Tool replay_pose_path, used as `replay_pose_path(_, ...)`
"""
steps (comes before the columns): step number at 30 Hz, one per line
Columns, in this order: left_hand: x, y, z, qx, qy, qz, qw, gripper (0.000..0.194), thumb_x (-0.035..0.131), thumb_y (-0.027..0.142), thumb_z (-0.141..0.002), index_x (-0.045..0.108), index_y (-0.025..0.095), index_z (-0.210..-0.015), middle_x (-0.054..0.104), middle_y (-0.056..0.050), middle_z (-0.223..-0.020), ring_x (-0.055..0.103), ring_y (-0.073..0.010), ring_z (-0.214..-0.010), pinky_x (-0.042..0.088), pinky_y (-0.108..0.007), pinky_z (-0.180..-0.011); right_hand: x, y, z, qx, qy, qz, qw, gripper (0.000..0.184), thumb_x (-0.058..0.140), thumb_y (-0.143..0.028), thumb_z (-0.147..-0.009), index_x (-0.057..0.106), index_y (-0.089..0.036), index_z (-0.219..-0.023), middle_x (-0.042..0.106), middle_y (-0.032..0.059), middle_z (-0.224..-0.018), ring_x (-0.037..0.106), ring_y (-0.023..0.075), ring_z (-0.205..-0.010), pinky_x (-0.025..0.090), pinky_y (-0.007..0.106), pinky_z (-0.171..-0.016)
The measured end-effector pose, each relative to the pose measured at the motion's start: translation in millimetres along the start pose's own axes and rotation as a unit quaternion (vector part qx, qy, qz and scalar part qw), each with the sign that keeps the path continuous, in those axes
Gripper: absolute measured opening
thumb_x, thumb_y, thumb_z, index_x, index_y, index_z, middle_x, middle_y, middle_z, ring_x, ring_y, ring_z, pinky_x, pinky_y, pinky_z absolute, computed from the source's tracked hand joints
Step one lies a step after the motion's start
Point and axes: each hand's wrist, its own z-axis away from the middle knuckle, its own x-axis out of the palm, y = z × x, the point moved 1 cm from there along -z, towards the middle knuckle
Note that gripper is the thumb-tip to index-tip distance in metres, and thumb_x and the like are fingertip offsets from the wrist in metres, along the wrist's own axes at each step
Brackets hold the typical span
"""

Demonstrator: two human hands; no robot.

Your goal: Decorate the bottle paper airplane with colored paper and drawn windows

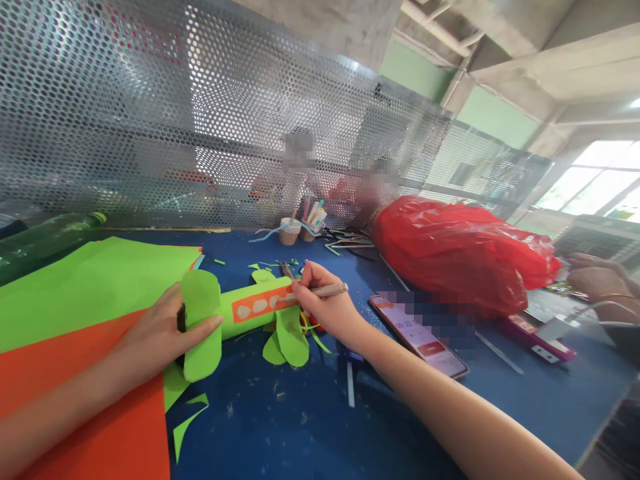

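My left hand (163, 327) grips the near end of a light-green paper tube (229, 323), thumb pressed on a rounded green paper flap (203, 353) there. More rounded green paper flaps (293, 337) stick out at the tube's far end. Along its side runs an orange strip (249, 311) bearing a row of pale ovals. A pale marker (331, 290) is pinched in my right hand (325, 303), with its tip at the strip. Partly hidden behind the right hand are scissors (286, 269) or a similar pointed tool.
Green paper sheets (90, 287) and orange paper (100, 413) lie left, beside a green bottle (45, 243). Small cups (289, 232) with pens stand at the perforated screen (225, 133). To the right are a phone (417, 333), a red plastic bag (460, 253) and another person's hand (603, 287).
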Motion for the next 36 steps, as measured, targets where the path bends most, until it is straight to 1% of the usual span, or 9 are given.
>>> replay_pose_path(5, 1.2, -1.7, -0.3, 0.013, 0.025, 0.003, 1.000, 0.071, 0.052, 0.076, -0.071, 0.057, 0.025, -0.120, 0.058, -0.008, -0.127, 0.057, -0.0342, -0.113, 0.044, -0.048, -0.098, 0.1, -0.6, -0.3, 0.005, 0.002, -0.008, 1.000, 0.021, 0.057, -0.024, -0.079, 0.039, -0.023, -0.067, 0.040, -0.0091, -0.055, 0.036, 0.0077, -0.043, 0.026, 0.022, -0.044)
replay_pose_path(9, 0.3, 1.1, 0.1, 0.009, 0.019, 0.007, 1.000, 0.073, 0.053, 0.076, -0.070, 0.056, 0.024, -0.122, 0.059, -0.009, -0.126, 0.058, -0.0343, -0.112, 0.045, -0.049, -0.098, 0.0, -1.1, -0.1, 0.005, 0.002, -0.002, 1.000, 0.022, 0.058, -0.024, -0.078, 0.039, -0.023, -0.067, 0.039, -0.0093, -0.054, 0.035, 0.0076, -0.043, 0.025, 0.022, -0.043)
replay_pose_path(14, -1.4, 3.6, 0.8, 0.009, 0.014, 0.003, 1.000, 0.069, 0.052, 0.075, -0.070, 0.058, 0.025, -0.118, 0.060, -0.007, -0.126, 0.057, -0.0335, -0.113, 0.045, -0.046, -0.097, -0.1, -0.9, 0.2, 0.006, -0.002, -0.003, 1.000, 0.022, 0.058, -0.024, -0.078, 0.039, -0.023, -0.067, 0.040, -0.0089, -0.055, 0.035, 0.0080, -0.044, 0.025, 0.022, -0.043)
replay_pose_path(19, -0.3, 3.0, 1.3, 0.006, 0.013, -0.007, 1.000, 0.066, 0.051, 0.071, -0.074, 0.055, 0.024, -0.122, 0.057, -0.009, -0.131, 0.054, -0.0332, -0.118, 0.043, -0.045, -0.098, -0.5, -0.3, 0.6, 0.005, -0.003, 0.002, 1.000, 0.021, 0.057, -0.023, -0.078, 0.040, -0.023, -0.067, 0.041, -0.0086, -0.054, 0.035, 0.0087, -0.045, 0.025, 0.022, -0.045)
replay_pose_path(22, -0.2, 2.3, 1.5, 0.006, 0.016, -0.005, 1.000, 0.067, 0.051, 0.071, -0.074, 0.055, 0.024, -0.122, 0.057, -0.009, -0.131, 0.054, -0.0334, -0.118, 0.043, -0.046, -0.098, -0.6, 0.4, 0.7, 0.001, -0.012, 0.007, 1.000, 0.020, 0.057, -0.022, -0.078, 0.040, -0.023, -0.067, 0.043, -0.0082, -0.054, 0.036, 0.0089, -0.046, 0.026, 0.022, -0.045)
replay_pose_path(25, -0.4, 1.7, 1.6, 0.006, 0.013, -0.004, 1.000, 0.068, 0.051, 0.072, -0.073, 0.056, 0.025, -0.121, 0.057, -0.008, -0.131, 0.056, -0.0336, -0.116, 0.045, -0.046, -0.097, -0.6, 0.9, 0.5, -0.005, -0.003, 0.006, 1.000, 0.021, 0.057, -0.023, -0.078, 0.040, -0.023, -0.067, 0.042, -0.0082, -0.055, 0.036, 0.0088, -0.046, 0.026, 0.022, -0.046)
replay_pose_path(30, -0.1, 1.2, 1.4, 0.014, 0.034, -0.008, 0.999, 0.068, 0.053, 0.074, -0.071, 0.058, 0.025, -0.119, 0.062, -0.007, -0.124, 0.060, -0.0339, -0.112, 0.046, -0.045, -0.095, -0.3, -0.2, -0.3, -0.003, -0.002, 0.010, 1.000, 0.022, 0.057, -0.024, -0.078, 0.039, -0.023, -0.066, 0.041, -0.0082, -0.056, 0.036, 0.0087, -0.046, 0.026, 0.022, -0.045)
replay_pose_path(36, -0.9, 1.5, 1.5, 0.007, 0.013, -0.006, 1.000, 0.070, 0.052, 0.071, -0.073, 0.055, 0.024, -0.125, 0.058, -0.009, -0.130, 0.057, -0.0345, -0.116, 0.046, -0.046, -0.097, -0.3, -1.7, -0.9, -0.003, 0.006, 0.004, 1.000, 0.022, 0.056, -0.024, -0.079, 0.038, -0.024, -0.066, 0.038, -0.0090, -0.054, 0.033, 0.0083, -0.044, 0.025, 0.022, -0.045)
